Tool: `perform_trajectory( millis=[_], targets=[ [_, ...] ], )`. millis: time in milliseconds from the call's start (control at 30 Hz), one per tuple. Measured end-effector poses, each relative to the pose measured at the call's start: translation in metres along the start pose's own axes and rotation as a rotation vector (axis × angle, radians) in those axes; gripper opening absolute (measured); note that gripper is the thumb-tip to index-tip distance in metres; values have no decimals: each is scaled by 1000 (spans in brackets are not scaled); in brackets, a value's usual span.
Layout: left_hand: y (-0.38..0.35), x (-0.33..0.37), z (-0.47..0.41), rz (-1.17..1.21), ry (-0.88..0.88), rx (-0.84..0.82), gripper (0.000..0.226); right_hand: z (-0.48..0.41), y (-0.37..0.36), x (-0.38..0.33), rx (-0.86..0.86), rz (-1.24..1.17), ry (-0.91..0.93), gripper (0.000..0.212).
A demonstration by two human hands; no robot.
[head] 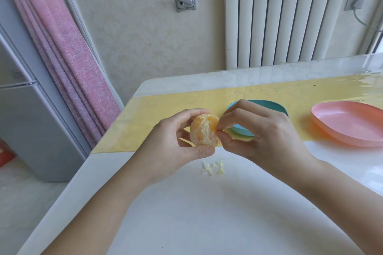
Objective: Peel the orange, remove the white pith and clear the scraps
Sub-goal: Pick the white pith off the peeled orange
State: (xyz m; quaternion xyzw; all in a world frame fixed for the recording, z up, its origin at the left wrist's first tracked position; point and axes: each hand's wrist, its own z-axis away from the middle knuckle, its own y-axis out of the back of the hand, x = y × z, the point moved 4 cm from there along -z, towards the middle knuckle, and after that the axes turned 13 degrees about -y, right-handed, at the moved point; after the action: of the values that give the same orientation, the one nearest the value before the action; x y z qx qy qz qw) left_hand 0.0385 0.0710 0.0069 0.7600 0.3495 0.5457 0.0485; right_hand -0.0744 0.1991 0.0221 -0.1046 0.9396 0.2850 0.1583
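My left hand (178, 136) holds a peeled orange (204, 130) above the white table, with fingers on top and the thumb underneath. White pith still streaks the fruit's face. My right hand (259, 130) pinches at the orange's right edge with thumb and forefinger; whether a pith strand is between them is too small to tell. A few small pale pith scraps (213, 167) lie on the table just below the hands.
A blue plate (269, 104) sits behind my right hand on the yellow mat (165, 101), mostly hidden. A pink plate (348, 124) stands at the right. The table's left edge (83, 163) drops off toward a grey fridge (31, 120) and a pink curtain.
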Motion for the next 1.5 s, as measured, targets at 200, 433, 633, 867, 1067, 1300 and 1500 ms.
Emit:
perform_trajectory(
  millis=[200,433,633,867,1067,1300,1500],
  targets=[
    [-3,0,0,67,-8,10,63,-1,4,-1,34,15,-7,10],
    [-7,1,1,132,1,-10,64,-1,5,-2,32,14,2,11],
    [-9,5,-1,278,33,2,55,-1,12,0,73,-111,-101,9],
    [-2,0,-1,185,23,55,62,-3,12,4,-36,-204,-148,27],
    [0,0,-1,137,3,60,62,-2,11,2,-1,-133,-61,10],
    [0,0,-1,127,9,49,62,-3,9,1,-8,7,40,8],
    [-1,-1,-1,172,31,57,56,-4,4,-1,-72,50,35,20]
  ],
)
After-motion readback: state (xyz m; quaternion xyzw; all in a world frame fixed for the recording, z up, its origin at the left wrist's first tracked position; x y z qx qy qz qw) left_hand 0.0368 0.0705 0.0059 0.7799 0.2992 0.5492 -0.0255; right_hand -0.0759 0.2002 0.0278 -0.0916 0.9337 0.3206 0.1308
